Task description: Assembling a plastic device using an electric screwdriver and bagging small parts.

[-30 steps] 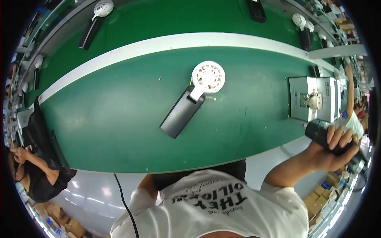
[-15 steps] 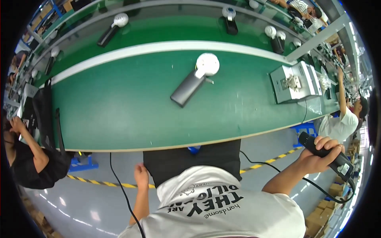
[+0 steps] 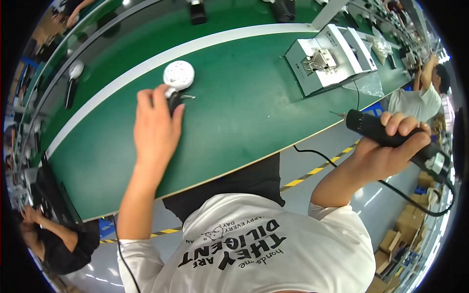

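My left hand (image 3: 157,122) lies over the dark handle (image 3: 174,101) of a device with a round white head, its fingers and thumb around it on the green bench. Most of that handle is hidden under the hand. The white head (image 3: 179,75) shows beyond my fingertips, with a short pale wire (image 3: 187,96) sticking out beside it. Off the bench's right front edge, my right hand (image 3: 391,146) is closed around a black electric screwdriver (image 3: 373,128). Its thin bit points left, over the bench edge, and touches nothing.
A white and grey box-shaped machine (image 3: 312,73) with a metal fixture stands at the right of the green bench (image 3: 234,122). A clear plastic bag (image 3: 366,85) lies by it. The screwdriver's black cord (image 3: 405,239) hangs at my right. Co-workers sit at both sides.
My left hand has come up from beside my body onto the device's handle. The screwdriver has shifted, and its bit now shows over the bench edge. The view has turned rightward.
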The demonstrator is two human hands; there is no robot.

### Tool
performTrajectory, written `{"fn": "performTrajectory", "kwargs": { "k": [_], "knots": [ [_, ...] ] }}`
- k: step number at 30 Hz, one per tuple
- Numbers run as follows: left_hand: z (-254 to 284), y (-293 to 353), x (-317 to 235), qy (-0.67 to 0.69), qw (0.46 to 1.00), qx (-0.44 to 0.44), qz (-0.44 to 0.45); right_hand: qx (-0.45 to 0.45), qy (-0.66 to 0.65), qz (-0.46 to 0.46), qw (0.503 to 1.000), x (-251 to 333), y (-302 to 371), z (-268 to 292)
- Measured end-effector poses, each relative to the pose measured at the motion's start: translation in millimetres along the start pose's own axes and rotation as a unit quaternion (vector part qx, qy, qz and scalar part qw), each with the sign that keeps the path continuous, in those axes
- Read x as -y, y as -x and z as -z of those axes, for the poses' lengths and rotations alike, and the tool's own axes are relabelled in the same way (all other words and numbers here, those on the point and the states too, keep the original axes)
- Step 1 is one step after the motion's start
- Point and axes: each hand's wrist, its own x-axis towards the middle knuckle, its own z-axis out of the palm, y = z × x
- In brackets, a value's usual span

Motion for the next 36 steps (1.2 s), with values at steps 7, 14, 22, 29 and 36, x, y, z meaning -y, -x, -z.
{"fn": "performTrajectory", "kwargs": {
  "k": [7,14,22,29,36],
  "knots": [
    [10,-70,30,0.706,0.612,0.264,0.24,0.054,-0.066,-0.093,0.992,-44,-49,-10],
    [-63,-117,-57,0.839,0.401,0.312,0.192,0.052,0.116,-0.043,0.991,-94,-62,-41],
    [-57,-85,-60,0.785,0.479,0.347,0.185,0.085,0.207,-0.049,0.973,-116,-63,-61],
    [-73,-67,-73,0.761,0.48,0.361,0.247,0.098,-0.301,-0.204,0.926,-105,-30,-62],
    [-83,-64,-66,0.755,0.504,0.335,0.253,0.099,-0.343,-0.232,0.905,-111,20,-112]
  ]
}}
